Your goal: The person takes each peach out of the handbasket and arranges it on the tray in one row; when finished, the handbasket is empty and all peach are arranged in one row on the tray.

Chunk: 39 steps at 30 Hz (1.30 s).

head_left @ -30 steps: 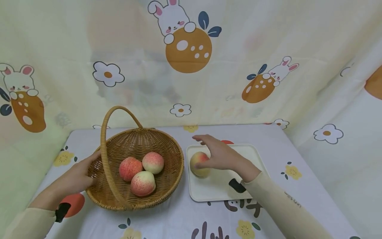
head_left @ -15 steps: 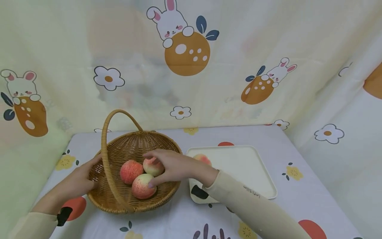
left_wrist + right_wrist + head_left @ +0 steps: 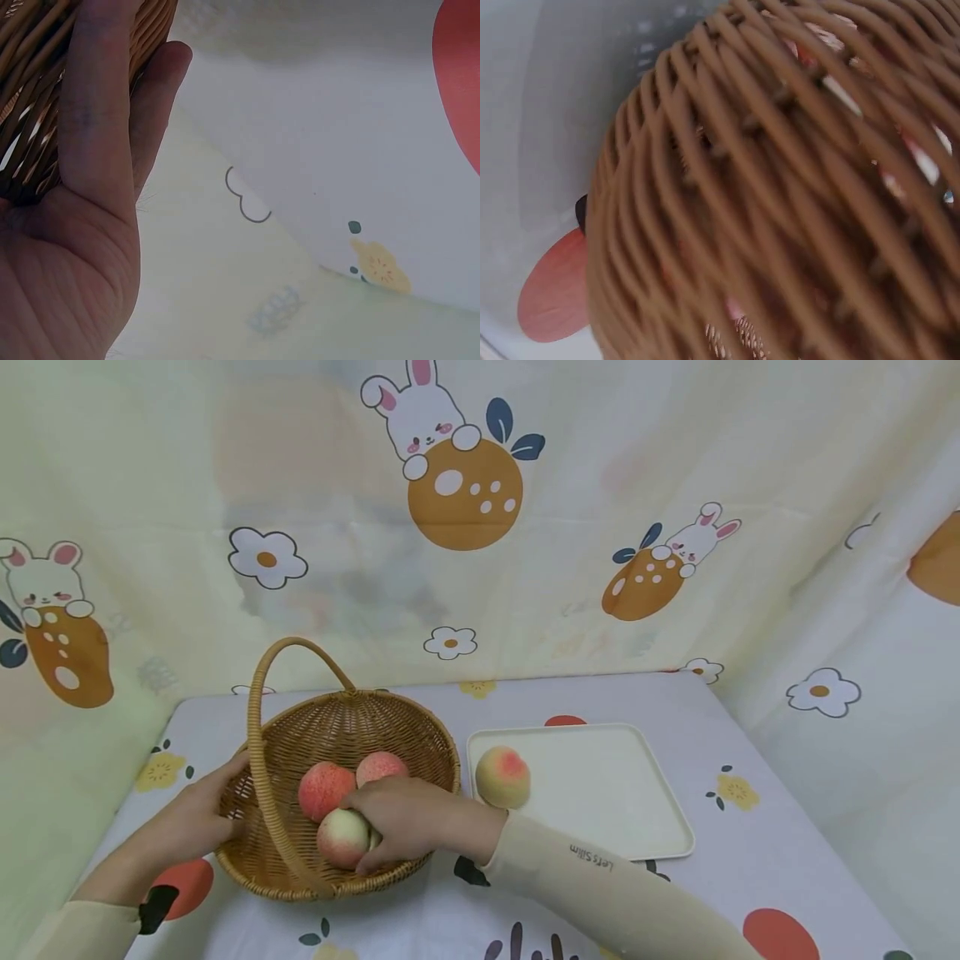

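Standing on the flower-printed tabletop (image 3: 420,927), a round brown wicker basket (image 3: 390,718) is gripped by the left hand (image 3: 191,818). Inside, a round pale-yellow-and-pink peach (image 3: 342,839) is gripped by the right hand (image 3: 405,817), beside a red peach (image 3: 324,789) and a partly hidden pink peach (image 3: 380,765). A yellow-and-red peach (image 3: 502,778) is borne by a rectangular white tray (image 3: 600,785), partly covered by a beige sleeve (image 3: 592,881).

At the head view's eight o'clock, the basket (image 3: 337,718) is showing honey-brown weave; at five, the tray (image 3: 600,789) is showing plain cream, its nine-o'clock peach (image 3: 503,777) is blending yellow with red; at twelve, the curtain (image 3: 570,560) is displaying white rabbits.
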### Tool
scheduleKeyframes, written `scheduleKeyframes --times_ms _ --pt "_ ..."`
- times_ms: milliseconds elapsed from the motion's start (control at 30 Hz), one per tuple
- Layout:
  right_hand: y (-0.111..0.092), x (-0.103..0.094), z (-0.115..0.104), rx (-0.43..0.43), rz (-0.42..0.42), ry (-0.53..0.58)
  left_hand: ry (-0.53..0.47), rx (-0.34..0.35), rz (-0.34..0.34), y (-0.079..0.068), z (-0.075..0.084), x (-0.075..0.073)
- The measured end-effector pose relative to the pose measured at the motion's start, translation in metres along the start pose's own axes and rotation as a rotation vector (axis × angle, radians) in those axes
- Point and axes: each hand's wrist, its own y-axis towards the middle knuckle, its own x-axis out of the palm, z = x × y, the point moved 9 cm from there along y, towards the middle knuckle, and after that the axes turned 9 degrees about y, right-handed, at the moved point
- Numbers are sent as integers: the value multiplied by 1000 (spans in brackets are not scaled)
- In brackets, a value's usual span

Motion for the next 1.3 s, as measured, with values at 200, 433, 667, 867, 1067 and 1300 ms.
scheduleKeyframes --times_ms 200,433,667,867,1067,1300 --pt "6 5 -8 58 72 -156 27 15 20 -2 1 -1" --pt "12 9 -13 51 158 -282 19 51 40 -5 1 -2" --pt "11 -1 -9 58 169 -232 11 22 26 -3 0 -1" --pt "-7 -40 6 71 317 58 8 22 13 -1 0 -2" --pt "-31 -80 36 -33 503 584 -16 19 5 -1 1 -2" --pt "-66 -104 75 -91 541 1074 -16 24 13 0 0 -3"
